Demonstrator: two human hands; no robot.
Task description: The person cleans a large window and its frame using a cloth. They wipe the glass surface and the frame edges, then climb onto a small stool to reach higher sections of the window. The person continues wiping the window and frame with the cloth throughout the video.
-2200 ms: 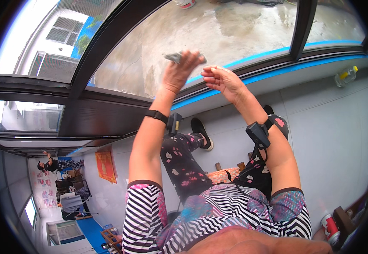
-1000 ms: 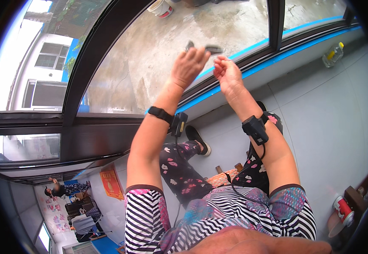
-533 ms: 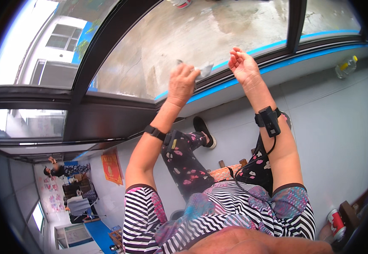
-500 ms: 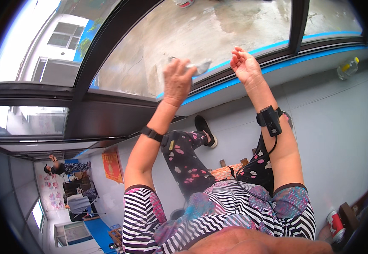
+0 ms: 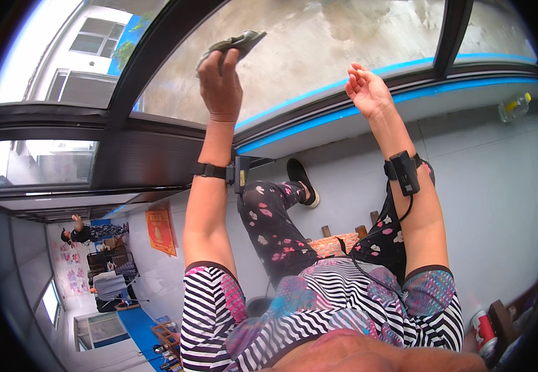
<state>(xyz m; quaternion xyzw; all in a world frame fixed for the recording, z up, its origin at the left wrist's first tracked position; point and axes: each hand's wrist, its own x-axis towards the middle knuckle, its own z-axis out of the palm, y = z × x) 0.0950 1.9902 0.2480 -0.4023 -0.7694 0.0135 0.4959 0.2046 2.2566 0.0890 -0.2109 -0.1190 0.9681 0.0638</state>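
A crumpled grey-green cloth [image 5: 231, 44] sits near the top of the frame, left of centre, pressed flat against the window glass [image 5: 318, 56]. The left hand [image 5: 220, 84] has it pinched at its lower edge, fingers [image 5: 228, 62] curled up and clenched on the fabric, the arm stretched straight up from the lower part of the frame. A black band with a small box [image 5: 228, 172] wraps that wrist.

To the right, well apart from the cloth, the right hand [image 5: 367, 92] is raised beside the glass with its fingers loosely spread and released, holding nothing; its palm faces toward the left hand. A black wrist device [image 5: 403, 172] with a cable sits on that forearm.

Just below both hands a strip of blue tape [image 5: 343, 110] runs along the dark window frame [image 5: 157, 155], which curves across the upper part of the picture. Under the arms show flower-patterned trousers [image 5: 269, 226], a black shoe [image 5: 301, 180] and a striped shirt [image 5: 318, 304]. At the upper right a plastic bottle with a yellow cap [image 5: 512, 106] lies on the grey floor [image 5: 485, 186]. At the lower right stands a red and white can [image 5: 483, 330]. In the far lower left another person [image 5: 83, 232] is seen beside a red hanging poster [image 5: 160, 232].
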